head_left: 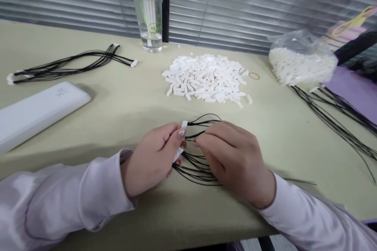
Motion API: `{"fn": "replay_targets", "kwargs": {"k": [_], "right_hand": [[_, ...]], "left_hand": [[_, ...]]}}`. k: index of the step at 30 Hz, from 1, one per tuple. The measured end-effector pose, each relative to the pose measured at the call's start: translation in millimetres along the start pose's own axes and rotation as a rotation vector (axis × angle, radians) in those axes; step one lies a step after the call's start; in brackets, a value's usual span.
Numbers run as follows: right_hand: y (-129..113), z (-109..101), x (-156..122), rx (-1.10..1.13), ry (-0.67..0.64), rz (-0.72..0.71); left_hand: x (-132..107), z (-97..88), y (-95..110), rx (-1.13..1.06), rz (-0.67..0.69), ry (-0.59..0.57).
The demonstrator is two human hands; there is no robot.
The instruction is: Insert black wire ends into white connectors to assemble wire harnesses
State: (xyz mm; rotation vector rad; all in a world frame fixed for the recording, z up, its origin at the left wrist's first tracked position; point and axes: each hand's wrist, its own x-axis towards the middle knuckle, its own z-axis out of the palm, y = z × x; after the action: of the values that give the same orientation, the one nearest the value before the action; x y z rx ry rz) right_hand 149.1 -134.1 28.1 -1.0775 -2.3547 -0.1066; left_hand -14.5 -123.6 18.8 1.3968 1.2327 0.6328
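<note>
Between thumb and fingers, my left hand (156,155) grips a white plastic connector (184,124) that stands up past the thumb. A second white connector (178,154) shows just below, by the same fingers. Thin black wires (197,170) run rightward from both connectors towards my other hand. My right hand (232,157) is closed, with thumb and fingertips pinching a black wire (196,136) close to the upper connector. Its fingertips are partly hidden behind the knuckles. Beyond the right wrist, loose wire ends (300,181) lie over the table.
A heap of white connectors (206,78) lies ahead. Finished-looking black wire bundles (79,62) and a white case (41,113) sit left. A clear cup (150,19) stands at the back. To the right are a bag of connectors (302,64), more black wires (332,121) and a rubber band (254,75).
</note>
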Motion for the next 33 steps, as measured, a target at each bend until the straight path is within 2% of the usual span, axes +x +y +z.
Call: {"fn": "replay_targets", "kwargs": {"k": [4, 8, 10, 13, 14, 18, 19, 21, 24, 27, 28, 30, 32, 33], "right_hand": [[-1, 2, 0, -0.020, 0.002, -0.039], [2, 1, 2, -0.011, -0.036, -0.001], [4, -5, 3, -0.018, 0.011, 0.030], [6, -14, 2, -0.032, 0.119, 0.031], [5, -15, 1, -0.031, 0.076, 0.007], [4, -15, -4, -0.090, -0.327, -0.067], [7, -16, -5, -0.121, -0.374, -0.050], [15, -23, -6, -0.163, -0.377, 0.020], [33, -44, -7, -0.255, -0.257, 0.217], [47, -60, -7, -0.390, -0.057, 0.472], [50, -63, -7, -0.347, 0.025, 0.557], [53, -66, -7, -0.073, 0.213, 0.681], [55, -68, -5, 0.254, 0.383, 0.658], [56, -69, -4, 0.326, 0.406, 0.588]], "left_hand": [[-1, -0.6, 0, 0.043, 0.010, -0.011], [-1, 0.1, -1, 0.007, 0.007, 0.012], [2, 0.6, -1, -0.065, -0.007, 0.063], [9, 0.1, -1, -0.228, -0.064, 0.202], [11, -0.5, -1, -0.294, -0.089, 0.239], [18, -3.5, 0, -0.471, -0.131, 0.287], [19, -4.2, -1, -0.476, -0.133, 0.289], [19, -5.1, -1, -0.466, -0.139, 0.289], [19, -5.4, -1, -0.454, -0.154, 0.268], [17, -4.7, 0, -0.392, -0.155, 0.257], [16, -4.3, 0, -0.362, -0.145, 0.252], [13, -3.5, -1, -0.298, -0.109, 0.228], [11, -2.7, -2, -0.227, -0.076, 0.179], [9, -2.4, -2, -0.196, -0.065, 0.157]]}}
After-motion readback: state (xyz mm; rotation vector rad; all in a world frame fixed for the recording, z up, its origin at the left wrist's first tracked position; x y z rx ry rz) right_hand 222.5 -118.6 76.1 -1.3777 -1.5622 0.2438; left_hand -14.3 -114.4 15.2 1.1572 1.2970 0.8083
